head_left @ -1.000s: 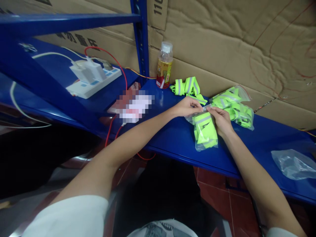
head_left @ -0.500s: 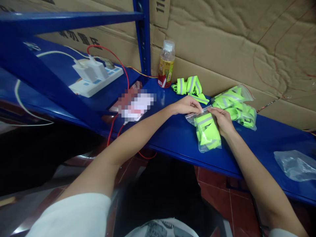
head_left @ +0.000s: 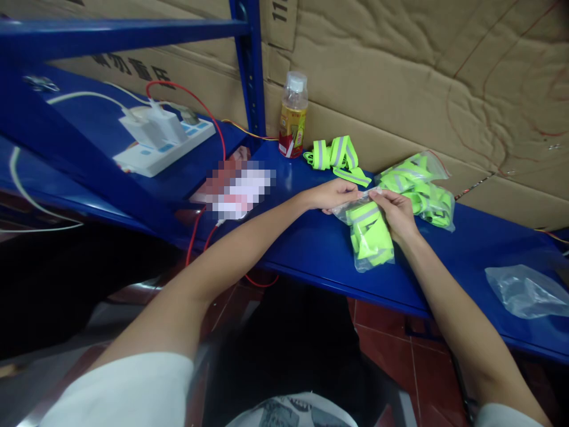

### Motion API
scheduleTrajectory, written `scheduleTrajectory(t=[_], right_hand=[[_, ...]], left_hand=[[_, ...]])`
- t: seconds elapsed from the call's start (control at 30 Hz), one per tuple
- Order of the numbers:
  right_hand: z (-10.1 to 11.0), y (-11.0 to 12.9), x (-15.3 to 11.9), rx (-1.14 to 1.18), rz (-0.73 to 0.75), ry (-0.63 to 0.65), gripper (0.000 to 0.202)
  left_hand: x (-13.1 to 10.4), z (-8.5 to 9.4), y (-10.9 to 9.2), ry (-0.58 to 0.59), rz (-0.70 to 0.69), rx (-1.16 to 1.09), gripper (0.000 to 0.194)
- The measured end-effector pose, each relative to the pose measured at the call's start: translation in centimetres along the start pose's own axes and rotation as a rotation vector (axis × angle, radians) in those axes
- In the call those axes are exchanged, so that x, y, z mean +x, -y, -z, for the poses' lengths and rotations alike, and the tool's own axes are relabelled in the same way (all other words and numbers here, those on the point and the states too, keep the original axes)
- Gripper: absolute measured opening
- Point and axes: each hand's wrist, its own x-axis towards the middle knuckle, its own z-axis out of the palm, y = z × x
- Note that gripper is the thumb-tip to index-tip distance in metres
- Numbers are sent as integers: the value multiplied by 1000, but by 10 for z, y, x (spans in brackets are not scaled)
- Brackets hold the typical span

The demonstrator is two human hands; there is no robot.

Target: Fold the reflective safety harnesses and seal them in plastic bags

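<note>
A clear zip bag (head_left: pixel 362 261) with a folded neon-yellow reflective strap (head_left: pixel 370 234) inside hangs at the front of the blue shelf. My left hand (head_left: pixel 334 194) pinches the bag's top edge on its left side. On the right side of the same edge, my right hand (head_left: pixel 395 212) grips the plastic between thumb and fingers. Just behind my hands lies a loose reflective strap (head_left: pixel 338 155), partly coiled. Right of it, filled zip bags (head_left: pixel 413 173) with more yellow straps rest against the cardboard.
A drink bottle (head_left: pixel 293 118) stands at the back. To the left are a white power strip (head_left: pixel 164 148) with chargers and a blurred-out phone (head_left: pixel 244 193) on a red cable. An unfilled clear bag (head_left: pixel 527 290) lies at the right. Cardboard (head_left: pixel 377 77) lines the back.
My left hand has shifted slightly down along the bag's top edge, its fingers now tucked closer around it. My right hand keeps its pinch. The whole view has moved a little.
</note>
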Motion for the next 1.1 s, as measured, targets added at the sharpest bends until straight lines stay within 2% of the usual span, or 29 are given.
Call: scheduleTrajectory(t=[0.13, 0.2, 0.33, 0.5, 0.63, 0.8, 0.93, 1.03, 1.1], right_hand=[[3, 3, 2, 58, -177, 93, 37], [5, 5, 3, 49, -217, 118, 38], [6, 5, 3, 31, -163, 103, 33], [4, 2, 2, 20, -47, 69, 26], [1, 2, 1, 15, -53, 55, 22], [-1, 4, -1, 67, -186, 107, 25], [-2, 5, -3, 47, -166, 125, 30], [-1, 4, -3, 25, -119, 109, 31], [0, 4, -3, -3, -84, 106, 31]], left_hand=[[6, -3, 5, -14, -74, 20, 35], [6, -3, 4, -5, -90, 22, 34], [1, -2, -3, 26, -16, 52, 33], [-5, -2, -8, -13, 63, 147, 53], [-7, -5, -9, -30, 42, 277, 67], [-3, -10, -9, -84, -58, 302, 57], [-1, -9, -6, -135, -68, 293, 61], [-1, -5, -6, -81, -30, 187, 64], [-1, -2, -6, -24, -4, 110, 57]])
